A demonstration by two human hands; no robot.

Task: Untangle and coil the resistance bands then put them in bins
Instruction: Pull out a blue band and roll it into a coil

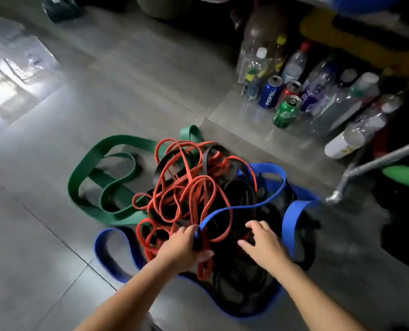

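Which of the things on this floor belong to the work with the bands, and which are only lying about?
For the job:
- green band
- red bands
- black bands
- blue band, gripped by the left hand
- right hand, open over the black bands

Lying about:
- plastic bottles
- blue can
- green can
- metal pole

The black bands (236, 191) lie mostly buried under the red bands (204, 271), and the far bottles (356, 101) are blurred.
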